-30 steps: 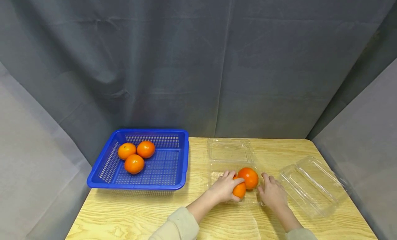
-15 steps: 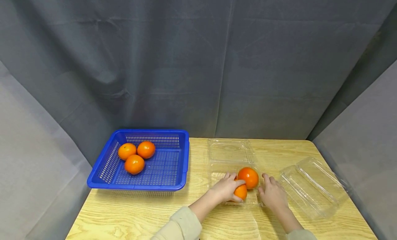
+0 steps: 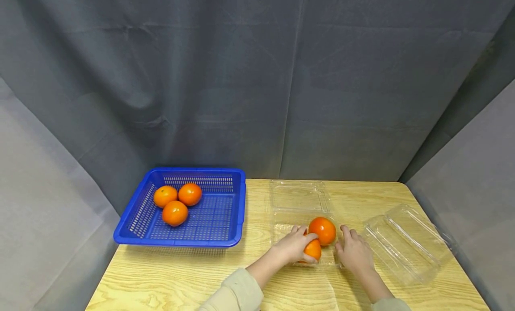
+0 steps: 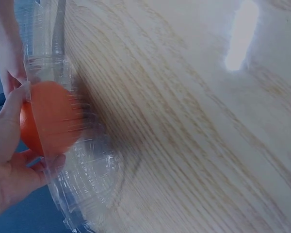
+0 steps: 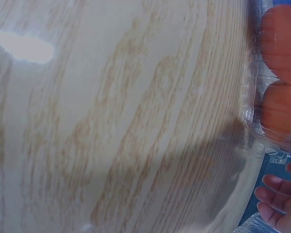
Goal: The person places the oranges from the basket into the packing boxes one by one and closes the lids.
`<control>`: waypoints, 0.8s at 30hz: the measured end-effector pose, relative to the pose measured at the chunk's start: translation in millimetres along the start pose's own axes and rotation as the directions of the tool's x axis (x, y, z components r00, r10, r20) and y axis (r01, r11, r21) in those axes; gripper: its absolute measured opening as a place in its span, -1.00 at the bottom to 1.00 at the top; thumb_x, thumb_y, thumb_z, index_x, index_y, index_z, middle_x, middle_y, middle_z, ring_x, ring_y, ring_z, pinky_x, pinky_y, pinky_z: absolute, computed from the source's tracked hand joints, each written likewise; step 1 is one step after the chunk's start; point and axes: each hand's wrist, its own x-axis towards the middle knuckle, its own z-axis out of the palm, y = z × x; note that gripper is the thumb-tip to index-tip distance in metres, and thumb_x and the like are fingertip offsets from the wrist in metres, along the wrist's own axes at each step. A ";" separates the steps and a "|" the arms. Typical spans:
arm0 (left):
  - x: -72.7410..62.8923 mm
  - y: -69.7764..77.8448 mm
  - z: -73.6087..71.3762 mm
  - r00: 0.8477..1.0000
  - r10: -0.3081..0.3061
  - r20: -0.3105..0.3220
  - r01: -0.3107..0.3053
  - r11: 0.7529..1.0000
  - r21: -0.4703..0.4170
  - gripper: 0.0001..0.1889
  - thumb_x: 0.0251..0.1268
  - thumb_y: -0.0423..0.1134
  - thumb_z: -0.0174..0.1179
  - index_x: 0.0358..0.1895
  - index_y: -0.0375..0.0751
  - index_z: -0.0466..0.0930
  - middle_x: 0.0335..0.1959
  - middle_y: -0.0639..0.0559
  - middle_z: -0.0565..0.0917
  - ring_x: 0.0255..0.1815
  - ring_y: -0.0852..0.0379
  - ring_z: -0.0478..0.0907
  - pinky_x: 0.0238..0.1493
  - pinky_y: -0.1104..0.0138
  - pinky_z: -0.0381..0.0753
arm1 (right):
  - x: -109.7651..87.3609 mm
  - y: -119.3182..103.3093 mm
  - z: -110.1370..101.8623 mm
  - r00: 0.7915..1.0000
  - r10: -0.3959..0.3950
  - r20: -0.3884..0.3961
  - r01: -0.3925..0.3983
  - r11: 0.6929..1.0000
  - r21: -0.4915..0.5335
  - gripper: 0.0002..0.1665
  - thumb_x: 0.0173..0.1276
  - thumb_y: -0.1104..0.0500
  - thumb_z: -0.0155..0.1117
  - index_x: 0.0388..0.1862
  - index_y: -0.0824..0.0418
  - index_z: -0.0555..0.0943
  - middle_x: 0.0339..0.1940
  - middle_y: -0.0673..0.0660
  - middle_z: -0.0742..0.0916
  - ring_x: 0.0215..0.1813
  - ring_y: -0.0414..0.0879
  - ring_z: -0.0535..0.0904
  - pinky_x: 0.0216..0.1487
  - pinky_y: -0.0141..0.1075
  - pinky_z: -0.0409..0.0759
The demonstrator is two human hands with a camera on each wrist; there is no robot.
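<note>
A glossy round orange [image 3: 314, 249], shifted slightly rightward from a second ago, is gripped by the left hand [image 3: 293, 245] in a ridged clear-plastic box [image 3: 284, 219]; beside it, the right hand [image 3: 355, 252] is held, fingers loosely bent.

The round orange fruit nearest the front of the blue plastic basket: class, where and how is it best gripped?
Probably from above, gripping the left and right sides: this round orange fruit has no handle, two more orange fruits crowd its back, and the blue plastic basket is open-topped.
</note>
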 end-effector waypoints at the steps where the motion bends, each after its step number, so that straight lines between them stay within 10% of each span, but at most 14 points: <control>1: -0.2 0.1 0.1 1.000 -0.006 -0.002 0.006 1.000 -0.001 -0.31 -0.08 0.25 0.26 0.21 0.19 0.38 0.17 0.01 0.37 0.13 0.08 0.30 -0.03 0.34 0.47 | -0.1 0.1 0.2 1.000 0.002 0.002 -0.002 1.000 0.000 -0.39 0.20 0.11 0.17 0.17 0.30 0.25 -0.10 0.39 0.54 -0.18 0.28 0.50 -0.28 0.13 0.48; 24: -2.4 2.6 3.5 0.999 -0.042 -0.018 0.042 0.999 0.000 -0.30 -0.01 0.28 0.17 0.26 0.19 0.28 0.13 0.01 0.38 0.03 0.11 0.32 -0.26 0.35 0.51 | 1.6 1.3 3.4 1.000 0.011 -0.018 -0.011 1.000 0.002 -0.43 0.20 0.11 0.15 0.14 0.31 0.28 -0.13 0.38 0.55 -0.21 0.29 0.50 -0.27 0.15 0.46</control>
